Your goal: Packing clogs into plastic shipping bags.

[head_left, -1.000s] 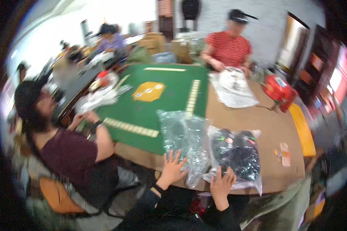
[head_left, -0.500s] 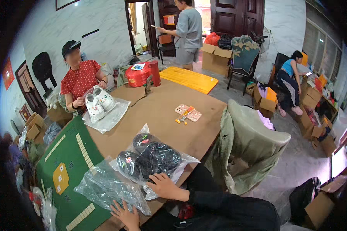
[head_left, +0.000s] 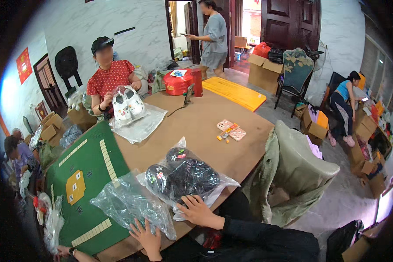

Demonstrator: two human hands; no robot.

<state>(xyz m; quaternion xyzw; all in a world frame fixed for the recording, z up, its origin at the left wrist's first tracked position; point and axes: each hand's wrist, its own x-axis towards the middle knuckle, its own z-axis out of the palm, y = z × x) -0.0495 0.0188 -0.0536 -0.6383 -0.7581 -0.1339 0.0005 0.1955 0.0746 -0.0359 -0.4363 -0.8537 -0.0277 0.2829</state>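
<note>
A pair of black clogs [head_left: 192, 177] with small colourful charms lies inside a clear plastic bag on the brown table. My right hand [head_left: 199, 212] rests on the near edge of that bag, fingers stretched out over the film. To its left, a second clear plastic bag [head_left: 126, 203] is spread flat, crumpled, with nothing visible inside. My left hand [head_left: 146, 239] lies on this bag's near edge with its fingers spread. Neither hand grips anything.
Across the table [head_left: 201, 131], a person in red holds white clogs [head_left: 129, 107] above a plastic sheet. A phone case [head_left: 231, 130] lies toward the right. A green mahjong mat [head_left: 91, 170] covers the left; a covered chair [head_left: 292, 170] stands right. Another person's hand [head_left: 64, 251] shows lower left.
The view has turned slightly left, so the scene sits further right. Both my hands stay on the bags. The standing person has moved left, and another person's hand appears at lower left.
</note>
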